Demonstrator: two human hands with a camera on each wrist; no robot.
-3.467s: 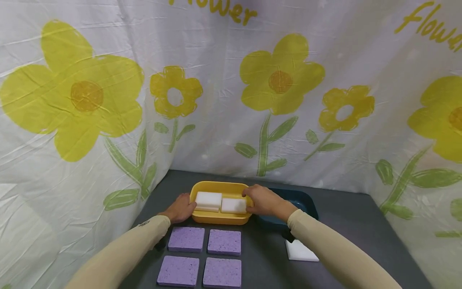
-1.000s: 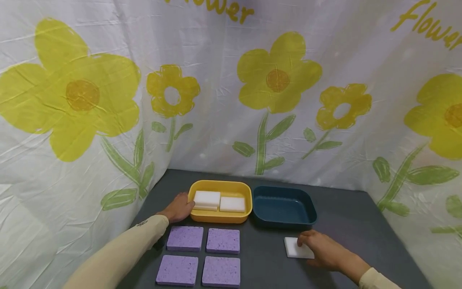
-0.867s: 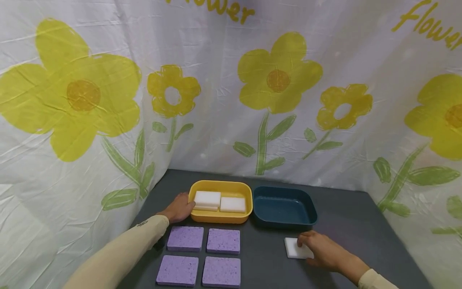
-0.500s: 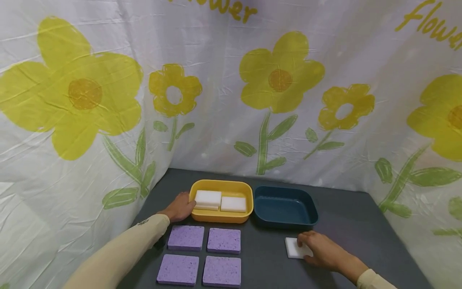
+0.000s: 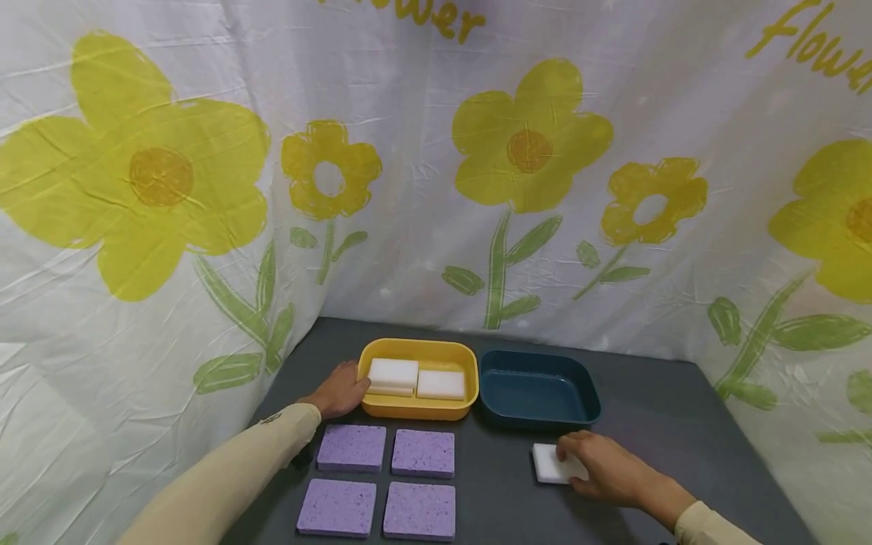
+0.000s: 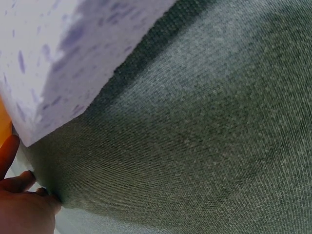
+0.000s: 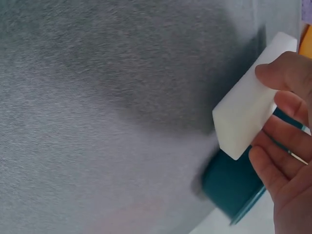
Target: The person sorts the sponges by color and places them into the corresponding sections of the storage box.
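Note:
My right hand [image 5: 606,465] pinches a white sponge block [image 5: 547,463] between thumb and fingers, right of the purple sponges. The right wrist view shows the white block [image 7: 243,107] tilted, its lower face apart from the dark tabletop. My left hand [image 5: 343,389] holds the left end of a yellow tray [image 5: 418,410], its thumb over the rim. Inside that tray lie white sponge blocks, a taller stack [image 5: 393,372] at left and a lower block [image 5: 440,384] at right. In the left wrist view the left hand [image 6: 24,204] shows only partly, at the lower left.
A dark teal tray [image 5: 538,420] stands against the yellow tray's right side, with nothing in it. Several purple speckled sponges [image 5: 345,507] lie in two rows before the yellow tray. A flower-printed curtain [image 5: 409,257] closes off the table's back and sides.
My right hand has left the yellow tray for the white block on the table, and has now raised it slightly, shifting a little left. My left hand has stayed at the yellow tray.

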